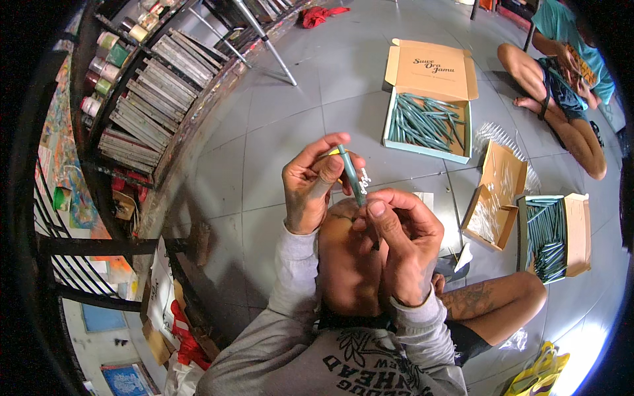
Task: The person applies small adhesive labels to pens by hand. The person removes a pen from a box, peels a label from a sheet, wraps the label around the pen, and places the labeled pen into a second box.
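Note:
A slim green pen (350, 171) with white writing is held tilted above my raised knee. My left hand (312, 185) grips its upper part between thumb and fingers, with a small yellow piece (335, 152) showing by the fingers. At the lower end, my right hand (408, 237) pinches the pen between thumb and forefinger; the fingers hide its tip. Beyond my hands stands an open cardboard box (426, 151) of loose green pens (421, 121). To the right, a smaller open box (504, 227) holds clear plastic sleeves (488, 218). Beside it, another box (577, 235) contains green pens (547, 222) in rows.
More clear sleeves (510, 148) lie fanned behind the small box. A person (569, 74) sits cross-legged at the upper right. At left, a shelf holds flat frames (148, 104) and paint jars (104, 69). A metal stand leg (272, 49) reaches the tiles. A yellow plastic bag (540, 371) lies lower right.

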The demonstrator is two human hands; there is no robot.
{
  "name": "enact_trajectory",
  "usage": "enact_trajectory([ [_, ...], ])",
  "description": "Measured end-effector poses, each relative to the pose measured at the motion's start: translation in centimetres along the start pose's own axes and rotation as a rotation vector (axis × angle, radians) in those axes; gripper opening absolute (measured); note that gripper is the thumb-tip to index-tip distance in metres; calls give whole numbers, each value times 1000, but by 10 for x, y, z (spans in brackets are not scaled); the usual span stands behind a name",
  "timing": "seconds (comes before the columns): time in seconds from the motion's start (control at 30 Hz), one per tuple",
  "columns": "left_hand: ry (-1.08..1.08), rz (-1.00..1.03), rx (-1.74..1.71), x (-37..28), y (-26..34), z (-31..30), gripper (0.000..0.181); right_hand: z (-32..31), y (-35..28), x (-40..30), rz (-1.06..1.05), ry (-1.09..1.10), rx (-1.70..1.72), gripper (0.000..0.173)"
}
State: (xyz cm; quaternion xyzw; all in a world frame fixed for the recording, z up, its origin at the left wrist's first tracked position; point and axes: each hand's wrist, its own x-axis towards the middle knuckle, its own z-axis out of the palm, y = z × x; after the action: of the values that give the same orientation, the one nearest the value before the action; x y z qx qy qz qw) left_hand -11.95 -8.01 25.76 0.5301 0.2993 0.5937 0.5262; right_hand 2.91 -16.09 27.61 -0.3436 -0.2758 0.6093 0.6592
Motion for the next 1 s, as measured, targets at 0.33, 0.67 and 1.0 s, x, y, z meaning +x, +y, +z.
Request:
enact_trajectory([
  [0.33, 17, 37, -55, -18, 26, 24, 38, 5, -13, -9, 57, -44, -11, 16],
  [0.67, 42, -1, -43, -28, 32, 28, 36, 9, -26, -14, 67, -37, -210, 17],
  [1.0, 27, 54, -7, -31, 32, 28, 40, 19, -31, -17, 44, -20, -259, 18],
])
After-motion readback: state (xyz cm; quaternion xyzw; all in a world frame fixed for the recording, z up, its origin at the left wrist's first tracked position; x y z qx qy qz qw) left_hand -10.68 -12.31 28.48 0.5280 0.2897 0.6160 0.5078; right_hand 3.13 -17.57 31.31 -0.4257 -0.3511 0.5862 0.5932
